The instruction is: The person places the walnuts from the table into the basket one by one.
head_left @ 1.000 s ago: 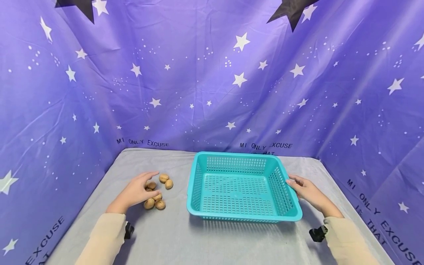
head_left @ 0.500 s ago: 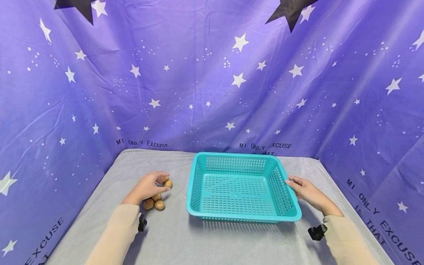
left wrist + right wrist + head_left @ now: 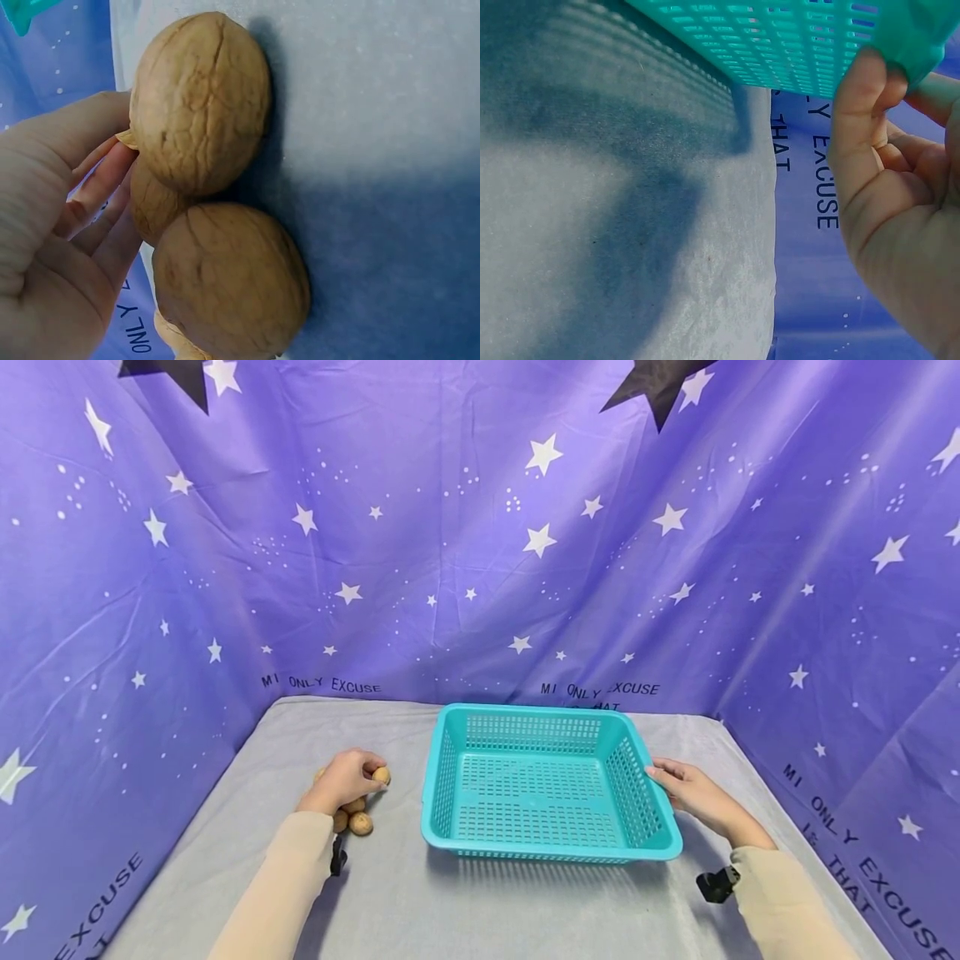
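My left hand (image 3: pixel 347 779) reaches over a small group of walnuts on the cloth left of the basket. Its thumb and fingers close around a walnut (image 3: pixel 382 775) at the right of the group. Nearer walnuts (image 3: pixel 361 824) lie below the palm, and others are partly hidden by the hand. In the left wrist view two walnuts (image 3: pixel 202 105) fill the front, with a tan sliver showing between the fingers (image 3: pixel 101 184). My right hand (image 3: pixel 693 793) grips the right rim of a turquoise plastic basket (image 3: pixel 551 852), thumb and fingers on its edge.
A grey cloth (image 3: pixel 405 902) covers the table. Purple star-printed curtains (image 3: pixel 480 568) stand along the back and both sides. The basket's slotted floor is bare. Black wrist cameras (image 3: pixel 717 885) sit at both cuffs.
The left hand has moved right across the walnuts, and its fingers have drawn in around the one at the right. The right hand and the basket stay in place.
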`<state>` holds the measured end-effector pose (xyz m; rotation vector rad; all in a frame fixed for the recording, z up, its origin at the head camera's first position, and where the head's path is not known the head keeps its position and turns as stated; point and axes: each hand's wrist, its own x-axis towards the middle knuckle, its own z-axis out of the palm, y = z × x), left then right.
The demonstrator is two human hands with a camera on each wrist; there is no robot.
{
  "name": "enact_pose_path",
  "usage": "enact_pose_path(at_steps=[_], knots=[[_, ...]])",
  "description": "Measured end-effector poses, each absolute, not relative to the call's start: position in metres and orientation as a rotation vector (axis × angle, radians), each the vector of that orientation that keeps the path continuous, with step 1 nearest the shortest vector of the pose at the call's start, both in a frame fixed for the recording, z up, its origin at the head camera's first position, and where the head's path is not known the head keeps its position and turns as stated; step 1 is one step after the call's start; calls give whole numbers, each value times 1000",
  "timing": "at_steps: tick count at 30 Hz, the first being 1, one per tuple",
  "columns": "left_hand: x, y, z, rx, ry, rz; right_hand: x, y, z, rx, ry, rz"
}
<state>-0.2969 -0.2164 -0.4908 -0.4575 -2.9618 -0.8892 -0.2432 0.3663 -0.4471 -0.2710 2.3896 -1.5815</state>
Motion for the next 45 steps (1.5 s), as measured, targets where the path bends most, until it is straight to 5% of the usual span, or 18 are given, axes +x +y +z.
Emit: enact_pose_path(at_steps=[22,45], knots=[[-291,-221,-471,-396,-2898,-1098,-246,368,-445,-221,2224,-1705],[-307,-167,-406,-759,-2773,-955,-246,367,-447,-219,2300,-1734]])
